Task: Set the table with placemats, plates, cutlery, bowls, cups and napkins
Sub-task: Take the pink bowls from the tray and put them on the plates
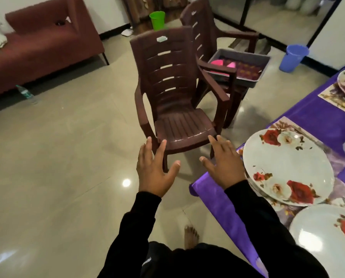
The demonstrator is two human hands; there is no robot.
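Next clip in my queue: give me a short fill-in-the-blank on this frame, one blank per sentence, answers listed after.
1. Both the left hand and the right hand are open and hold ____.
2. The gray tray rests on the seat of the farther brown ____.
3. The plates on the purple tablecloth are printed with red and white ____.
4. The bucket on the floor right of the tray is ____.

Missing words: nothing; chair; roses; blue

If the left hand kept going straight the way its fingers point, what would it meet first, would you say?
Most likely the front edge of the nearer brown chair. The left hand is open, fingers aimed at its front left corner, though depth is hard to judge.
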